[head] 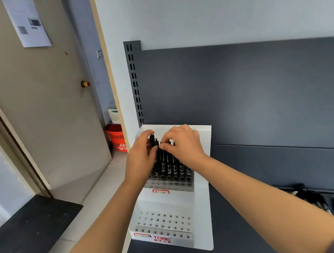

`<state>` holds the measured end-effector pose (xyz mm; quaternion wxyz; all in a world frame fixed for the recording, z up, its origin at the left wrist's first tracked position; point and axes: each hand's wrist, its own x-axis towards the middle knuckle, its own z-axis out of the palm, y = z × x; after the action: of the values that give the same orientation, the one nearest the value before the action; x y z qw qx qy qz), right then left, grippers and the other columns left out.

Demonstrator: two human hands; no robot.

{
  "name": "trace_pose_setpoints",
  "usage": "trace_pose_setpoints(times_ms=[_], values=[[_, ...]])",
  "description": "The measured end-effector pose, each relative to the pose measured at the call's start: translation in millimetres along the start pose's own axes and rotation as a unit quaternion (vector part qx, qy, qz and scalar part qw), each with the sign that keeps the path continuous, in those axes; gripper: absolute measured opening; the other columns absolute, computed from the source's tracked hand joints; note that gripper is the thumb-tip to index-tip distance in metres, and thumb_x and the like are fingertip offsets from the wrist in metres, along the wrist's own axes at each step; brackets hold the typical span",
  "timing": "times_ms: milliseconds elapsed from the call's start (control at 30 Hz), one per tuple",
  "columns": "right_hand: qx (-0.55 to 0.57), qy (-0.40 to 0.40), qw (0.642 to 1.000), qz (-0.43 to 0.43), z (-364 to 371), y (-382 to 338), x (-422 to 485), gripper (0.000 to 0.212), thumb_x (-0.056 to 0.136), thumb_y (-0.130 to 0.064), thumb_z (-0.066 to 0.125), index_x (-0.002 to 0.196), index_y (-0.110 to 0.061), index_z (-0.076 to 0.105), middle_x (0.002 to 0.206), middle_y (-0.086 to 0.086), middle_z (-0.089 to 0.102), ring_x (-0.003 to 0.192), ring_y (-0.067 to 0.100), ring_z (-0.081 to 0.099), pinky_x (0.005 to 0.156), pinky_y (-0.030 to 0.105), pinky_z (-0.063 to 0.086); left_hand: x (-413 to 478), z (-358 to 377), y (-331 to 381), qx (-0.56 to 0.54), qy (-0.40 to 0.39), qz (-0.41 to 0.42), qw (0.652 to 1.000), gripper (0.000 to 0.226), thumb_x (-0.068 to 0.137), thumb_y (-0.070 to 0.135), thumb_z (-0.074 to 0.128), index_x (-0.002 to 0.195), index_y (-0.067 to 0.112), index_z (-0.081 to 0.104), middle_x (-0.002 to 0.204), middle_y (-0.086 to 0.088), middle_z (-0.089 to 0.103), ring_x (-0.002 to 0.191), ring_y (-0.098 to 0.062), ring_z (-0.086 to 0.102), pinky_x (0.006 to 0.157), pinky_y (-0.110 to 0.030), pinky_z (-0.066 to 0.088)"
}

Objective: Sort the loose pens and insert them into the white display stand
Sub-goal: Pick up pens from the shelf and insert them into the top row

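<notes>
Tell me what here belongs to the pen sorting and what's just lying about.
Job: white display stand; black pens in its upper tier; loose pens on the shelf to the right; left hand and right hand, both gripping pen tops.
Lying about: red basket; white basket; paper sheet on the door.

black pens — upright in white stand | loose pens — lying right

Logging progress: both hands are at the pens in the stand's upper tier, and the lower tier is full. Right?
No. The head view shows the lower tier empty, its holes bare. The left hand and right hand are at the pens in the upper tier of the stand.
</notes>
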<state>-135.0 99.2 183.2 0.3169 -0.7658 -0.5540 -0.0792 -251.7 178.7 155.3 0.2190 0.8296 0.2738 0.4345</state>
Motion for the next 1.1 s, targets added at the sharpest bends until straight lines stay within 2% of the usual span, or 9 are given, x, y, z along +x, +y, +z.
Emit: trace_pose_setpoints(times_ms=[133,267,433,633,733,833,933,1000,1100], values=[[0.011,0.003,1.0,0.01,4,1,1,0.013,0.089,-0.038,0.061,0.092,-0.033,0.072,0.105,-0.011,0.059,0.11,0.018,0.042,0.085,0.033,0.027,-2,0,-5,0.025,-0.018,0.005,0.999,0.031,0.086,0.011,0.062,0.116,0.013,0.054,0.099,-0.002,0.057,0.077,-0.014,0.051,0.069,-0.028,0.044],[-0.017,-0.036,0.999,-0.014,5,-6,5,0.014,0.09,-0.036,0.059,0.094,-0.033,0.072,0.106,-0.011,0.058,0.113,0.018,0.041,0.086,0.033,0.026,-6,-2,-10,0.06,-0.04,-0.01,0.997,0.024,0.088,0.014,0.061,0.112,0.011,0.059,0.099,-0.006,0.062,0.083,-0.021,0.057,0.07,-0.028,0.044],[-0.054,-0.045,0.997,-0.003,5,-8,5,0.017,0.091,-0.038,0.057,0.095,-0.03,0.07,0.108,-0.008,0.057,0.114,0.019,0.04,0.085,0.033,0.025,-5,-8,-10,0.051,-0.042,-0.005,0.998,0.023,0.093,0.015,0.054,0.113,0.006,0.064,0.105,-0.009,0.067,0.094,-0.024,0.061,0.08,-0.028,0.046],[-0.116,-0.01,0.993,-0.007,10,-10,2,0.021,0.092,-0.041,0.054,0.095,-0.028,0.07,0.109,-0.009,0.057,0.113,0.018,0.041,0.089,0.035,0.023,-5,-5,-7,0.059,-0.038,-0.017,0.997,0.014,0.09,0.015,0.059,0.099,0.006,0.065,0.092,-0.007,0.066,0.083,-0.02,0.058,0.069,-0.024,0.041],[-0.111,0.007,0.994,0.001,12,-10,0,0.021,0.092,-0.042,0.053,0.093,-0.029,0.07,0.108,-0.01,0.056,0.112,0.018,0.042,0.091,0.036,0.023,-7,-4,-8,0.058,-0.033,-0.025,0.997,0.012,0.092,0.017,0.056,0.095,0.008,0.062,0.084,-0.003,0.063,0.074,-0.017,0.054,0.063,-0.027,0.041],[-0.081,-0.008,0.997,0.002,11,-8,1,0.02,0.09,-0.045,0.056,0.094,-0.029,0.068,0.11,-0.01,0.055,0.113,0.018,0.041,0.089,0.035,0.024,-5,-3,-7,0.053,-0.031,-0.04,0.997,0.016,0.096,0.02,0.047,0.09,0.011,0.059,0.075,0.0,0.059,0.072,-0.023,0.057,0.059,-0.03,0.041],[-0.035,-0.022,0.999,-0.005,2,-2,0,0.026,0.091,-0.047,0.052,0.108,-0.03,0.064,0.118,-0.009,0.054,0.117,0.018,0.041,0.093,0.035,0.028,0,-3,0,0.086,-0.003,-0.043,0.995,0.021,0.097,0.022,0.042,0.101,0.015,0.062,0.092,-0.002,0.063,0.087,-0.024,0.058,0.067,-0.037,0.047],[-0.022,-0.005,1.0,-0.004,-9,8,-3,0.028,0.094,-0.044,0.049,0.113,-0.029,0.063,0.12,-0.007,0.054,0.117,0.018,0.043,0.095,0.036,0.031,4,1,11,0.1,0.03,-0.014,0.994,0.023,0.096,0.02,0.044,0.107,0.016,0.063,0.103,-0.004,0.063,0.096,-0.024,0.055,0.073,-0.038,0.047],[-0.015,0.018,1.0,0.01,-28,31,-11,0.027,0.096,-0.038,0.047,0.112,-0.024,0.064,0.12,-0.004,0.055,0.113,0.02,0.046,0.093,0.036,0.036,8,17,38,0.108,0.034,0.053,0.992,0.018,0.092,0.016,0.05,0.103,0.016,0.065,0.102,-0.004,0.064,0.092,-0.025,0.053,0.075,-0.035,0.04]])
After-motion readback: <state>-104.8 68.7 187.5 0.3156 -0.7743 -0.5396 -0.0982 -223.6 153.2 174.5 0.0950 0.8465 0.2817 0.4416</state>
